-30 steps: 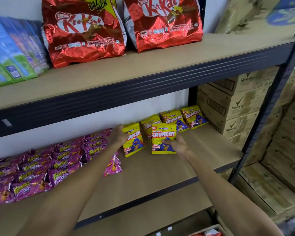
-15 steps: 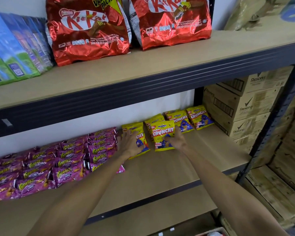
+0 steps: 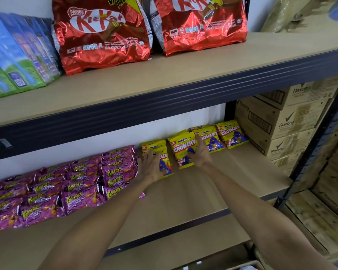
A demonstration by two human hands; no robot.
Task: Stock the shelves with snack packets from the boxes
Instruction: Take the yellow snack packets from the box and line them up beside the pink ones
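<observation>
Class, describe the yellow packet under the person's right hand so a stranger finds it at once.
On the lower wooden shelf board, a row of yellow foil Crunchy packets runs right of the purple foil packets. Count to the second from the left: the front yellow packet, the only one with the right hand resting on its right edge.

KitKat bags (image 3: 100,36): two. Crunchy packets (image 3: 232,133): four piles, some doubled. Cornitoz packets (image 3: 80,199): well over a dozen, overlapping, no exact count. Blue cartons (image 3: 14,55): at least four. Rexona boxes (image 3: 281,119): four showing, stacked.
</observation>
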